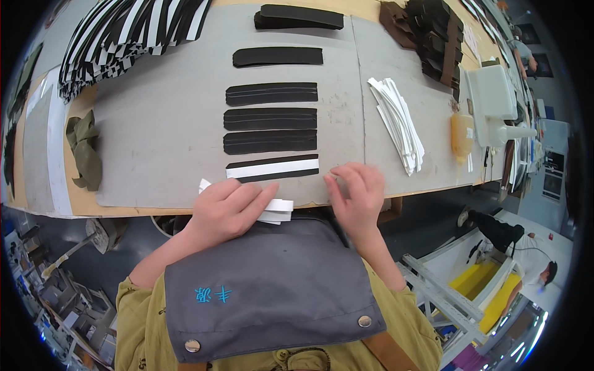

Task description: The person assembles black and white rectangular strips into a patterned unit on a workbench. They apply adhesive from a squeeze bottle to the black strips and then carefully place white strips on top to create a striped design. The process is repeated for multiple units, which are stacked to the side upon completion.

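My left hand [226, 207] is closed around a small bundle of white strips [278, 210] at the table's near edge; their ends stick out on both sides of it. Just beyond it lies a black strip piece [247, 176] with a white strip [272, 166] along its length. My right hand [359, 195] hovers by the right end of that piece, its fingers bent, thumb and fingertips slightly apart, with nothing visible between them. Farther up, several black strip pieces [270, 142] lie in a column, up to a thicker black stack [299, 17].
Loose white strips [396, 123] lie in a pile to the right. Black-and-white strips [133, 37] are heaped far left, above olive fabric [85, 148]. Dark brown pieces [430, 37], a yellowish bottle [461, 136] and a white container [492, 93] stand right. Another person [526, 247] works at lower right.
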{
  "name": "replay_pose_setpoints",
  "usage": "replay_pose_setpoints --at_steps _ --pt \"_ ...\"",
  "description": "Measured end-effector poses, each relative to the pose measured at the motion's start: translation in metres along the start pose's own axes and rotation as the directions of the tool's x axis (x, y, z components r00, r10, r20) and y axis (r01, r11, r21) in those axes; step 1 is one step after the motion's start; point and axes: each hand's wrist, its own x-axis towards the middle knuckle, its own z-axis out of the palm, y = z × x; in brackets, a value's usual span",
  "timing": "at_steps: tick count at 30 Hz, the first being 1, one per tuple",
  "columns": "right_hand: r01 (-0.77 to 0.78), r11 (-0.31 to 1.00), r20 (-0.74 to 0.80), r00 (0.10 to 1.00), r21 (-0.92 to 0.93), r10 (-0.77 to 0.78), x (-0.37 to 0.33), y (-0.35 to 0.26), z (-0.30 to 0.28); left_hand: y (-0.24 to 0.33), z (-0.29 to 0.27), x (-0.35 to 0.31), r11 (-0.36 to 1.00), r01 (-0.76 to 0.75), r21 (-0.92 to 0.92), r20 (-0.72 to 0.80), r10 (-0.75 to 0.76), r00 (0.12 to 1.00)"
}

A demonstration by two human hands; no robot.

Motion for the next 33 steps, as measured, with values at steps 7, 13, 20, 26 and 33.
replay_pose_setpoints --at_steps 7,13,20,26,33 --pt "0.124 0.992 0.028 0.992 -0.026 -0.123 -0.014 0.002 0.004 0.009 0.019 0.019 1.000 -0.005 -0.002 0.126 0.005 0.992" --pt "0.145 0.988 0.022 0.989 -0.047 -0.145 -0.013 0.001 0.006 0.013 0.026 0.016 0.995 0.094 0.027 0.163 -0.097 0.982" --pt "0.172 0.982 0.021 0.985 -0.078 -0.171 -0.016 0.005 0.008 0.015 0.026 0.018 0.993 0.096 0.074 0.168 -0.107 0.980" --pt "0.177 0.980 0.011 0.984 -0.086 -0.177 -0.015 0.005 0.008 0.016 0.024 0.019 0.990 0.103 0.091 0.174 -0.118 0.978" --pt "0.175 0.980 0.013 0.985 -0.095 -0.174 -0.015 0.004 0.008 0.007 0.016 0.006 0.999 -0.023 -0.037 0.066 0.026 0.997"
